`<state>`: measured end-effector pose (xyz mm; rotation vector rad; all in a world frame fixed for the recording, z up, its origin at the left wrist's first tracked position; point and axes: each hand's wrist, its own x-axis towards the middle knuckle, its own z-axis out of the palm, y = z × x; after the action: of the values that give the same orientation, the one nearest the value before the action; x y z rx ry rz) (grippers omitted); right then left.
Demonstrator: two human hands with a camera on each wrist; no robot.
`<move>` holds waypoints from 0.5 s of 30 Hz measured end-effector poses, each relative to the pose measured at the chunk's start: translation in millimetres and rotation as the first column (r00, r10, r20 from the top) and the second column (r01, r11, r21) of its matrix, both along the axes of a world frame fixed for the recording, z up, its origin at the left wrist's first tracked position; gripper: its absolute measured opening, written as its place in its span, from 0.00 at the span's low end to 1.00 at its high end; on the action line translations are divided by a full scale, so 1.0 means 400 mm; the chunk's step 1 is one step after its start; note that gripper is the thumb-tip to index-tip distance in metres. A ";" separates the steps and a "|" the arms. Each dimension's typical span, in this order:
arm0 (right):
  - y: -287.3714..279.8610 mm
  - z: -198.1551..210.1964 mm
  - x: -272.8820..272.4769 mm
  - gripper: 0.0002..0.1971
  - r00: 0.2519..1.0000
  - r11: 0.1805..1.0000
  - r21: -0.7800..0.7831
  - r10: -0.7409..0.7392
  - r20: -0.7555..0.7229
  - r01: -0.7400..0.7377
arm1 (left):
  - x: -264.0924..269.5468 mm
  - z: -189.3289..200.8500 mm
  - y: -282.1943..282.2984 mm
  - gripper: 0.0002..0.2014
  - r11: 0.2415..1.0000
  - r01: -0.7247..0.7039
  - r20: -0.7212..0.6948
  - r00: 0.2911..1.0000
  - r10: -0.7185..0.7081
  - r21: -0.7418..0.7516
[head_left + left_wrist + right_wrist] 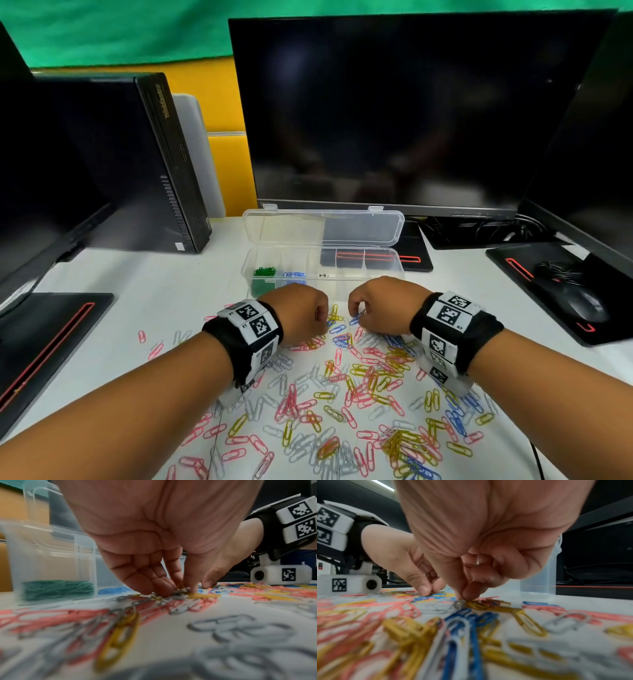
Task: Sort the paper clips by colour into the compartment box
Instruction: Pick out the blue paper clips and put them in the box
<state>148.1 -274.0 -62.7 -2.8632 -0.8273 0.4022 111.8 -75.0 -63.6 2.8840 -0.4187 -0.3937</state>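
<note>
Fingertips (171, 586) of the left hand (297, 313) curl down onto a tangle of white and yellow clips; whether 1 is actually pinched I cannot tell. The right hand (378, 305) pinches at the scattered paper clips (342, 394) too, its catch hidden. Best to work 1 colour at a time, teasing a single clip free of its neighbours before lifting. Just beyond both hands the compartment box (383, 263) stands with its lid open: green clips (264, 272) fill the leftmost compartment, blue clips (294, 274) the next.
</note>
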 end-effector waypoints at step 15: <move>0.006 -0.008 -0.014 0.04 0.994 0.991 0.125 0.025 0.105 -0.038 | 0.004 -0.001 0.026 0.15 0.996 -0.046 0.076 0.996 0.051 -0.073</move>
<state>142.3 -271.7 -65.9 -2.7761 -0.8831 0.1979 113.4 -64.5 -64.1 2.8406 -0.3664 -0.2543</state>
